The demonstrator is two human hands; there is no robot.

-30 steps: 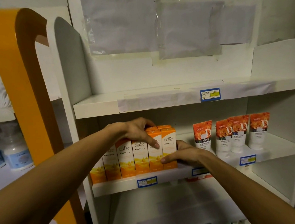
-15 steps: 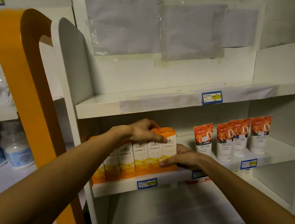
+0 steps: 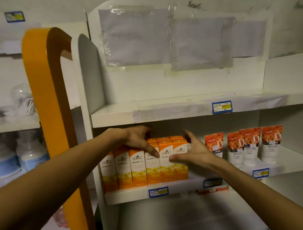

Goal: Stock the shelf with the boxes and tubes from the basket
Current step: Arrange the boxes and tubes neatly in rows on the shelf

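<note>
Two hands reach to the middle shelf (image 3: pixel 128 195) of a white display unit. Left hand (image 3: pixel 137 137) lies over the top of a row of upright orange-and-white boxes (image 3: pixel 145 167), fingers bent down over the front faces, thumb hidden behind; whether it grips a box or only rests on the row cannot be told. Right hand (image 3: pixel 193 152) sits at the right end of the same row, fingers spread wide and mostly straight, thumb tip touching the front of the end box, holding nothing. A second rank of boxes shows behind the first, just under the left fingertips. Beyond the right hand, on the same shelf, four white tubes (image 3: pixel 247 146) with orange rose-printed tops stand cap-down, apart from the boxes. Blue-and-yellow price labels (image 3: pixel 158 192) are fixed to the shelf edge below both hands. Above the hands runs an upper shelf (image 3: pixel 111 116) with taped paper on its edge. Left of the left forearm rises an orange curved panel (image 3: pixel 44 98), with pale bottles (image 3: pixel 30 153) behind it.
</note>
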